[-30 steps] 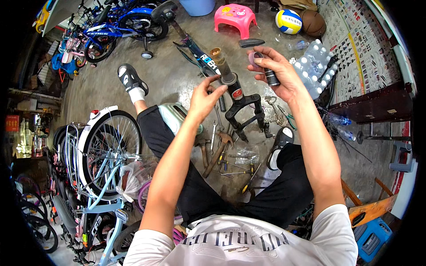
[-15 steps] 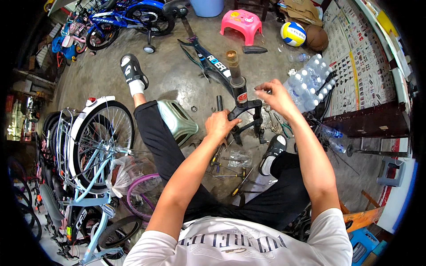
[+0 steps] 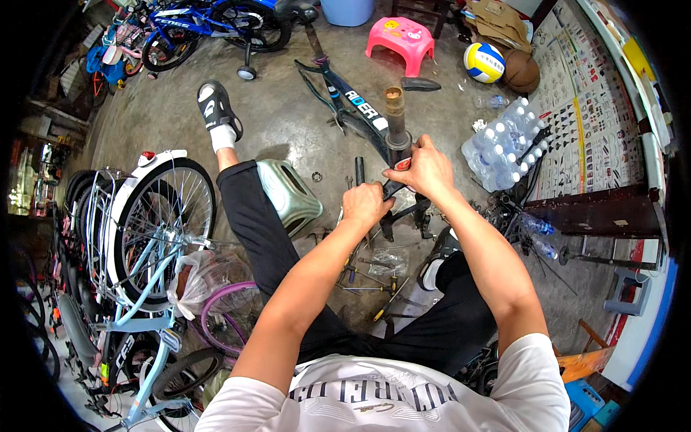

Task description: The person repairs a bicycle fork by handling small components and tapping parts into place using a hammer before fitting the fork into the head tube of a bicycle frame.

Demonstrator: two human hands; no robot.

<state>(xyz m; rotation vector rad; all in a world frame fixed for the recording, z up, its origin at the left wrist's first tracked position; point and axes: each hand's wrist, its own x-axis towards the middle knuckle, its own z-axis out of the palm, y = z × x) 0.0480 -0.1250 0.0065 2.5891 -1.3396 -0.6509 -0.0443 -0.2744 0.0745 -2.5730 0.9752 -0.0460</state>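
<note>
A dark bicycle frame (image 3: 362,109) with blue and white lettering lies tilted toward me, its seat post and saddle (image 3: 296,12) at the far end. From its head tube rises a worn steerer tube (image 3: 395,115) with a rusty top. The black fork (image 3: 412,210) points toward me between my legs. My left hand (image 3: 366,204) is closed around the fork near its crown. Wrapped round the head tube from the right is my right hand (image 3: 427,171), thumb toward the badge. My fingers hide much of the joint between frame and fork.
Hand tools, including a screwdriver (image 3: 389,301), lie on the floor between my feet. A pale green stool (image 3: 288,194) stands by my left leg. Bottled water (image 3: 504,144) is at right, a pink stool (image 3: 400,43) farther off. A light-blue bicycle (image 3: 147,259) stands at left.
My right hand has come down and left from the air onto the head tube. The frame and fork have shifted slightly to the right in view; my left hand stays on the fork.
</note>
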